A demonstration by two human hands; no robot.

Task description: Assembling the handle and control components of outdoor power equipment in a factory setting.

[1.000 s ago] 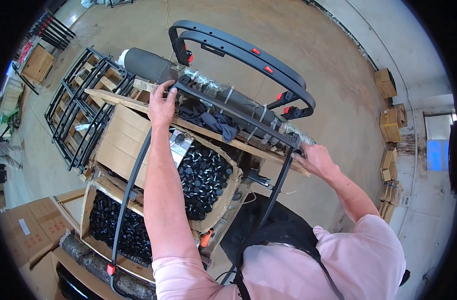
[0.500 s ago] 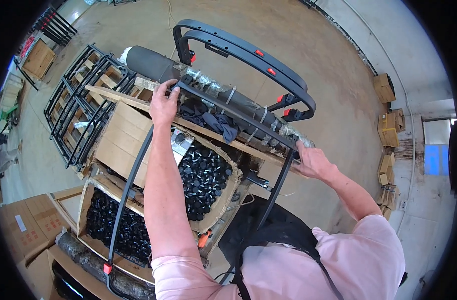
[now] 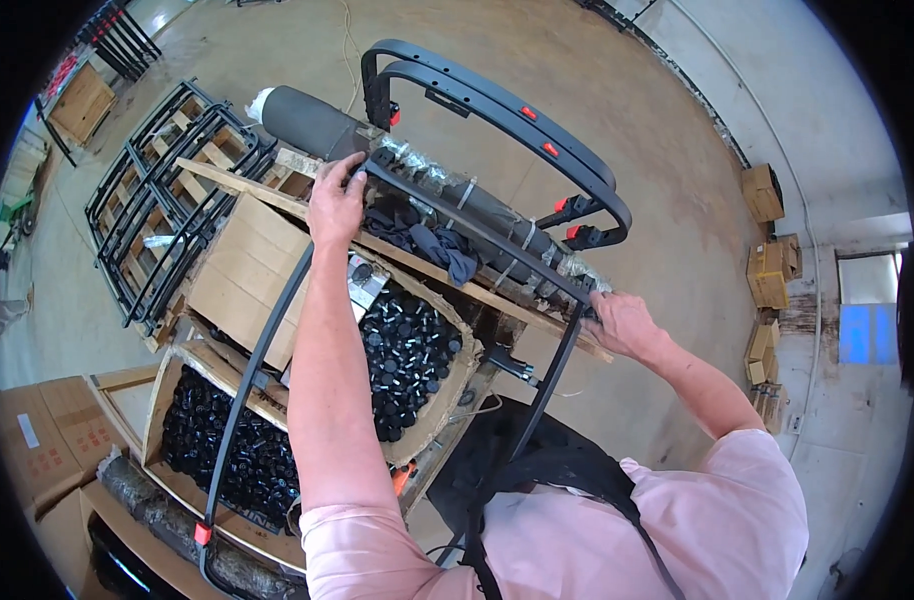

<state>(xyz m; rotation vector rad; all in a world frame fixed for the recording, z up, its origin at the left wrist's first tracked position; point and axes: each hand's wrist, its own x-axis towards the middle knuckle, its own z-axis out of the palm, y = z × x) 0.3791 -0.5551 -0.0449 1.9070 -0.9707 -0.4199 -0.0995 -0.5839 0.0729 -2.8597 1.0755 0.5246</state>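
Observation:
A dark tubular metal frame point(image 3: 477, 230) lies across the workbench. Its crossbar runs between my hands, and two legs slope back toward me, with a red clip point(image 3: 203, 533) on the left leg. At the crossbar's left corner, beside a black knob-like fitting point(image 3: 382, 157), my left hand point(image 3: 335, 205) is closed round the tube. My right hand point(image 3: 620, 322) grips the right corner, its fingers curled and partly hidden. Just beyond the crossbar rests a padded roll point(image 3: 312, 122) wrapped in plastic and ties.
Boxes of black knobbed bolts point(image 3: 409, 350) and small black parts point(image 3: 227, 440) stand beneath my left arm. Dark cloth point(image 3: 442, 250) lies under the crossbar. Another curved frame point(image 3: 497, 100) with red clips stands beyond. Stacked frames point(image 3: 167, 190) are at left; cartons point(image 3: 767, 275) line the right wall.
The view has shifted slightly. My right-hand fingers have moved a little at the corner, while my left hand keeps its hold. The frame stays in about the same place.

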